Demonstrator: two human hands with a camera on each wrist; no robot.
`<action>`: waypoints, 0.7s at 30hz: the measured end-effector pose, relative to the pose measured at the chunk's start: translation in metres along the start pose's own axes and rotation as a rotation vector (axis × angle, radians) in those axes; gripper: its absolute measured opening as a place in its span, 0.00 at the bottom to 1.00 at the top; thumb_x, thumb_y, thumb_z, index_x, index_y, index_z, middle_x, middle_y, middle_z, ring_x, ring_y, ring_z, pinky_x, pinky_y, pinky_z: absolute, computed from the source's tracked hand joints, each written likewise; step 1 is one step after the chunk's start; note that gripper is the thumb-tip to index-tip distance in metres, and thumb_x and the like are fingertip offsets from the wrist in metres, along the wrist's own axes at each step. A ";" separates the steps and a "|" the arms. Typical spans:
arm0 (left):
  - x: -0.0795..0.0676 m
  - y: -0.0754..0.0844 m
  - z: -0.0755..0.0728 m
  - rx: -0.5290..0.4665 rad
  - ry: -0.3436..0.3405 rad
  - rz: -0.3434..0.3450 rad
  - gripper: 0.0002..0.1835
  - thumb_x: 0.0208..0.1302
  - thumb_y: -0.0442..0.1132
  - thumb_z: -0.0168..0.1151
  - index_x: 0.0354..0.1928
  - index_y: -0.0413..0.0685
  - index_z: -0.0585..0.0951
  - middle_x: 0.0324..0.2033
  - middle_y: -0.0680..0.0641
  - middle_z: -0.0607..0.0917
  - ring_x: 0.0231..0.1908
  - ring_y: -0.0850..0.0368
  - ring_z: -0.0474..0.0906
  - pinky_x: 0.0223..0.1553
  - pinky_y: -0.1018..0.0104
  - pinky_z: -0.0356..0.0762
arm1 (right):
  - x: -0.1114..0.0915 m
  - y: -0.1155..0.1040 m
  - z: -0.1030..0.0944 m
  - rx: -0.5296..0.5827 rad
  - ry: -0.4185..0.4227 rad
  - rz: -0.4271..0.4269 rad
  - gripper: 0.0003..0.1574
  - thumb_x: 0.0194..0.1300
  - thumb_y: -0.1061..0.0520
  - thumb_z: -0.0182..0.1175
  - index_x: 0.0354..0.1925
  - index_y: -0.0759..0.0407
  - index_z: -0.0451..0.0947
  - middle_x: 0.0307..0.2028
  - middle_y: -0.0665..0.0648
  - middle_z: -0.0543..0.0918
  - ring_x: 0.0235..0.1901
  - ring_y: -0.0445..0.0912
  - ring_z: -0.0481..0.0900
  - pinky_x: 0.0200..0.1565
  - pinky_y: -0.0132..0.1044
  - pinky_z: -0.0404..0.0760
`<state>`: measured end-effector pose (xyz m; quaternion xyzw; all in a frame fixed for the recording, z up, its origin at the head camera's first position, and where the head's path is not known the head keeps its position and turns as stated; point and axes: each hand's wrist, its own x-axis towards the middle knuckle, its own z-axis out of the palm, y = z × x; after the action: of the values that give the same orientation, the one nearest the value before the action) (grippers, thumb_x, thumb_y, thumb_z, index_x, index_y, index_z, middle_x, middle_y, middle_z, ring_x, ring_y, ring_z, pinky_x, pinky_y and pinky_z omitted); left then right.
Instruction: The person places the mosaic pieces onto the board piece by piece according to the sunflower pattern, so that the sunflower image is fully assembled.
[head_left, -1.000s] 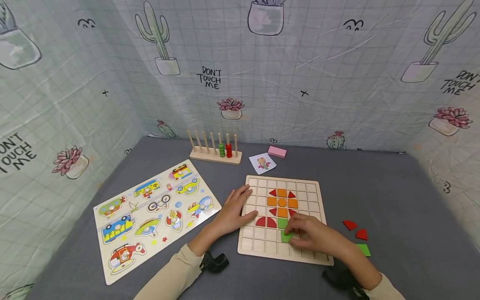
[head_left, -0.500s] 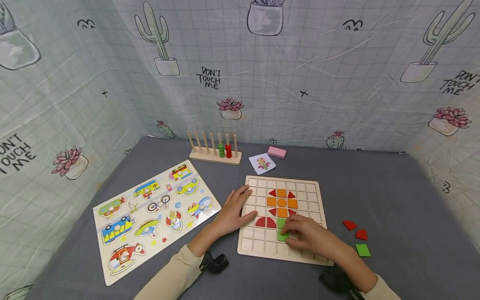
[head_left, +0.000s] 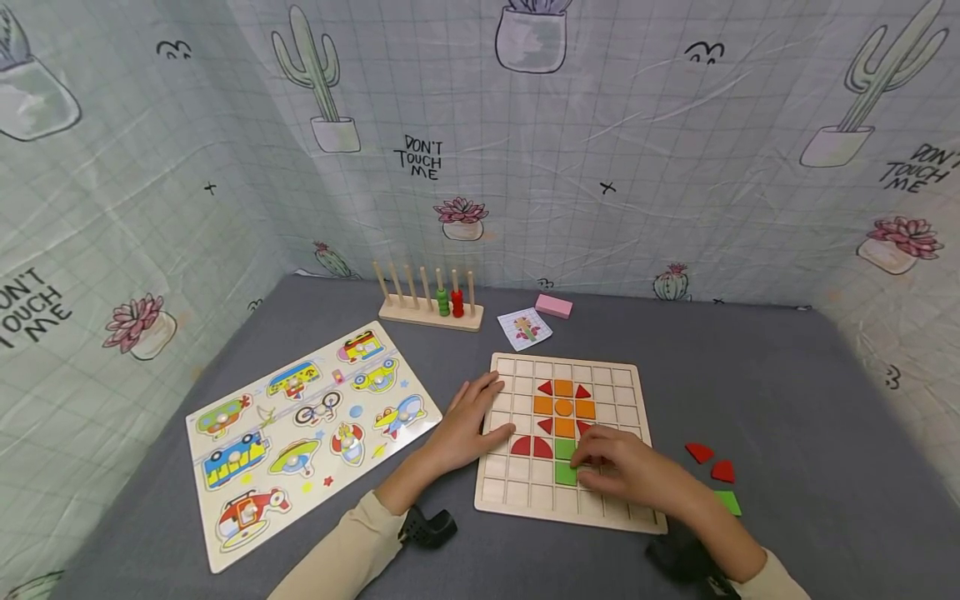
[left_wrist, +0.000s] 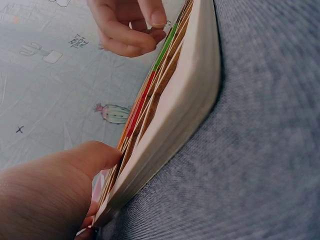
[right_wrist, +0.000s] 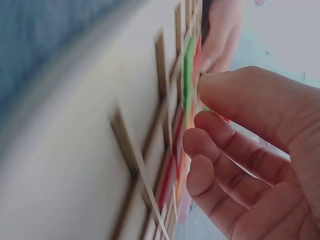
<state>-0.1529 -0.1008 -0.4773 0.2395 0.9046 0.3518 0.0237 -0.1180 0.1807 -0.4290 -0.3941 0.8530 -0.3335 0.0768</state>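
Observation:
A square wooden grid board (head_left: 615,417) lies on the table and carries a flower-like pattern of orange squares, an orange circle, red triangles and two red quarter-round tiles (head_left: 532,447). Below the pattern's middle sit two green square tiles, an upper one (head_left: 565,448) and a lower one (head_left: 566,473), each in its own cell. My right hand (head_left: 630,467) hovers at their right side, fingers loosely bent and thumb apart from them, nothing between. My left hand (head_left: 471,423) rests along the board's left edge, its thumb (left_wrist: 102,157) on the board.
Right of the board lie two red quarter-round tiles (head_left: 711,462) and a green square tile (head_left: 729,502). A pattern card (head_left: 517,327) and a pink block (head_left: 553,306) lie behind it. Leftward are a vehicle puzzle board (head_left: 288,492) and a peg stand with beads (head_left: 397,308).
The lower green tile, askew under the right fingers, has slid left and settled square in its cell. The right hand shifted left with it, then drew back right. The left hand stayed put.

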 end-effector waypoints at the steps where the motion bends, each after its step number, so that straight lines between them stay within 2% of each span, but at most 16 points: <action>1: 0.000 0.000 0.000 0.001 0.000 0.001 0.38 0.66 0.49 0.61 0.72 0.38 0.62 0.72 0.40 0.59 0.73 0.47 0.54 0.74 0.49 0.39 | -0.001 0.001 -0.002 -0.001 0.011 -0.004 0.06 0.61 0.63 0.66 0.37 0.53 0.83 0.38 0.47 0.79 0.32 0.36 0.72 0.32 0.29 0.77; 8: -0.001 0.003 -0.002 -0.021 0.007 0.011 0.37 0.65 0.48 0.61 0.71 0.37 0.63 0.72 0.39 0.59 0.73 0.44 0.53 0.74 0.47 0.39 | -0.011 0.010 -0.025 -0.014 0.054 0.022 0.08 0.60 0.66 0.66 0.38 0.55 0.83 0.37 0.50 0.79 0.32 0.36 0.72 0.29 0.29 0.77; 13: -0.001 0.003 -0.002 -0.015 0.008 0.007 0.38 0.65 0.48 0.62 0.71 0.37 0.63 0.72 0.39 0.59 0.73 0.44 0.52 0.74 0.48 0.39 | -0.020 0.022 -0.037 -0.051 0.080 0.000 0.09 0.60 0.67 0.66 0.38 0.56 0.82 0.35 0.50 0.79 0.31 0.33 0.72 0.28 0.30 0.77; 21: 0.000 0.001 -0.001 0.001 0.002 0.004 0.37 0.66 0.49 0.61 0.72 0.38 0.63 0.73 0.40 0.59 0.73 0.46 0.54 0.74 0.49 0.39 | -0.040 0.042 -0.058 -0.089 0.094 0.045 0.11 0.58 0.66 0.68 0.40 0.57 0.82 0.37 0.51 0.79 0.32 0.32 0.72 0.29 0.32 0.77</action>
<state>-0.1521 -0.1004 -0.4759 0.2412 0.9042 0.3518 0.0221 -0.1398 0.2586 -0.4168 -0.3619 0.8782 -0.3117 0.0267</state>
